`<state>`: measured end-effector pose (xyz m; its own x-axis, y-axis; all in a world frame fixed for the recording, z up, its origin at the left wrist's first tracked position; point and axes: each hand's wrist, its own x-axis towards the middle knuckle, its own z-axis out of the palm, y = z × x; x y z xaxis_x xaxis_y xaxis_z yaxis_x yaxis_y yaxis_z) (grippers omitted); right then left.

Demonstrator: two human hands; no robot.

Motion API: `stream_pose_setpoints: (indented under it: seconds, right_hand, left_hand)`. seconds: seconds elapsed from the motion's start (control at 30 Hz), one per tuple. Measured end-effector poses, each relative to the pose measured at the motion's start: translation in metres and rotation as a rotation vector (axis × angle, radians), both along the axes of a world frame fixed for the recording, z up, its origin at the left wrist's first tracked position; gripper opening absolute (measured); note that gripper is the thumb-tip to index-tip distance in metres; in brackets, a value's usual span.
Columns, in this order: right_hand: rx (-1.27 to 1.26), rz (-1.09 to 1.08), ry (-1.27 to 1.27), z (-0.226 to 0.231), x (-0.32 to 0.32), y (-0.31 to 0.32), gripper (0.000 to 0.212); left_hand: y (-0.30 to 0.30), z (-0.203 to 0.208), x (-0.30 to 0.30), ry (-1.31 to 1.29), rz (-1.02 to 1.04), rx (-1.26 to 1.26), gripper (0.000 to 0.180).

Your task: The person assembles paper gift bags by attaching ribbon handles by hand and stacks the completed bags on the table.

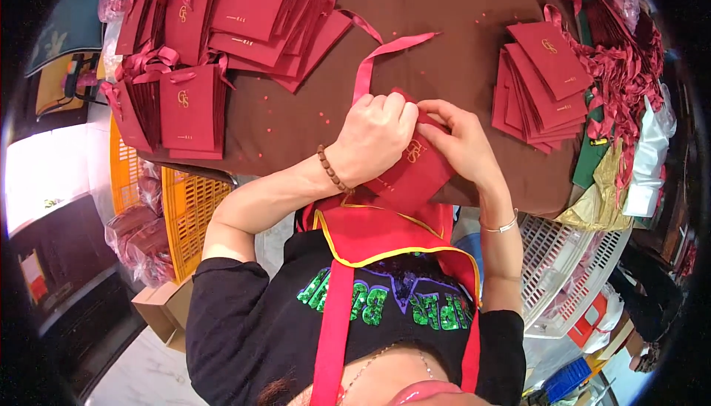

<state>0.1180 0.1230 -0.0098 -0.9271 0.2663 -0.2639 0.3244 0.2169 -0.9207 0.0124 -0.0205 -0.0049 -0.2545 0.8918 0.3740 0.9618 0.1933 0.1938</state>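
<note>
Black shirt (366, 335) nearest, six o'clock. Left hand (376, 138) clenches red pouch (416, 182), maybe ribbon (366, 71); right hand (468, 143) pinches it too. Hard tugs could crease it.

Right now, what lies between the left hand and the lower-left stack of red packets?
Brown tabletop with small red bits lies between the left hand and red packets, in the head view.

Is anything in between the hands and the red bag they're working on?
Nothing I can see: the right hand holds an edge of the red bag, and the left hand is closed over its upper part. A ribbon runs out past the left hand over the brown table, blocking neither.
</note>
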Motion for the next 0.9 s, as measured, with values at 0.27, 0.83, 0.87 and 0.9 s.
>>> stream_pose_setpoints:
  seconds: [0.27,0.83,0.87,0.9]
  right_hand:
    - [0.013,0.041,0.063,0.013,0.006,0.000,0.027]
    - [0.311,0.218,0.053,0.031,0.012,-0.016,0.015]
    - [0.347,0.250,0.092,0.035,0.012,-0.017,0.015]
    - [0.382,0.282,0.131,0.038,0.011,-0.018,0.015]
  left_hand:
    - [-0.005,0.004,-0.009,-0.154,-0.078,0.134,0.012]
    - [0.006,0.011,-0.065,-0.559,-0.572,-0.533,0.019]
    - [0.011,0.011,-0.070,-0.704,-0.699,-0.600,0.018]
    - [0.015,0.013,-0.072,-0.706,-0.693,-0.599,0.018]
